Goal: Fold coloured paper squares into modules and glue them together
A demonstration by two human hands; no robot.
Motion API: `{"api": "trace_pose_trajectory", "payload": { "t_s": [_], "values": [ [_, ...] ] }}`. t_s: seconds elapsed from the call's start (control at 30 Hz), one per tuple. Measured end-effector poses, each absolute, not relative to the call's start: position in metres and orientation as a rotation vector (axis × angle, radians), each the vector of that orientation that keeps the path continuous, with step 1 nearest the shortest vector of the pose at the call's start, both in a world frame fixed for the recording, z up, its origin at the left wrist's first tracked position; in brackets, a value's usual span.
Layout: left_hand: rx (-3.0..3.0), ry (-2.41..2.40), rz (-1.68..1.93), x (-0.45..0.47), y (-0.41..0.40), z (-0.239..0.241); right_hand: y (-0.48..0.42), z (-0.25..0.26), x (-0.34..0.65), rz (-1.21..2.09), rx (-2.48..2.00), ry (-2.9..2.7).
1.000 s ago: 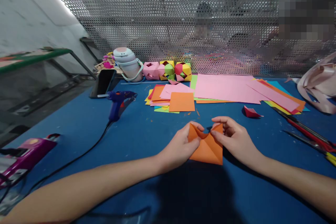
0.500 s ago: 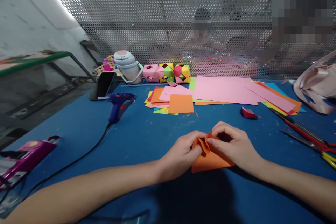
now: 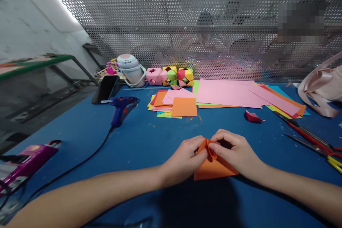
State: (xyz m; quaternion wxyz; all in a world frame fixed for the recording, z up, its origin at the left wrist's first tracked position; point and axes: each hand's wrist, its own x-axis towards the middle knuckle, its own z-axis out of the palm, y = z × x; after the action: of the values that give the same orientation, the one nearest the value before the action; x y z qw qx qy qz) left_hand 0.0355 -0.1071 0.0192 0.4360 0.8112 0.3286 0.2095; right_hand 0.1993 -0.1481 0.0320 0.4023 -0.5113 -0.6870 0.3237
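Got the left forearm (image 3: pixel 104 190) bare and slanting up from the bottom left corner, with the right forearm (image 3: pixel 301 185) bare too, angled in from the lower right. Holding both wrists pretty much straight, palms turned inward, fingertips nearly together around the middle. Pinching with the left hand (image 3: pixel 184 160), thumb on the near side and pointing inward, index finger bent over on the far side. Pinching with the right hand (image 3: pixel 242 155) as well, index finger arched high above the thumb. Can't really see the lower fingers.
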Motion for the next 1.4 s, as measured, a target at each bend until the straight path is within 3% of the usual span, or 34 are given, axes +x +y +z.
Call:
{"api": "trace_pose_trajectory", "payload": {
  "t_s": [0.5, 0.8, 1.4],
  "values": [
    [2.122, 0.884, 0.528, 0.038, -0.11, 0.019, -0.148, 0.032, 0.199, 1.034, -1.264, -1.678],
    [2.07, 0.913, 0.534, 0.036, -0.108, 0.019, -0.152, 0.029, 0.197, 0.589, -1.223, -1.895],
    [1.826, 0.925, 0.549, 0.038, -0.104, 0.014, -0.146, 0.018, 0.203, 0.458, -1.222, -1.949]
  ]
}}
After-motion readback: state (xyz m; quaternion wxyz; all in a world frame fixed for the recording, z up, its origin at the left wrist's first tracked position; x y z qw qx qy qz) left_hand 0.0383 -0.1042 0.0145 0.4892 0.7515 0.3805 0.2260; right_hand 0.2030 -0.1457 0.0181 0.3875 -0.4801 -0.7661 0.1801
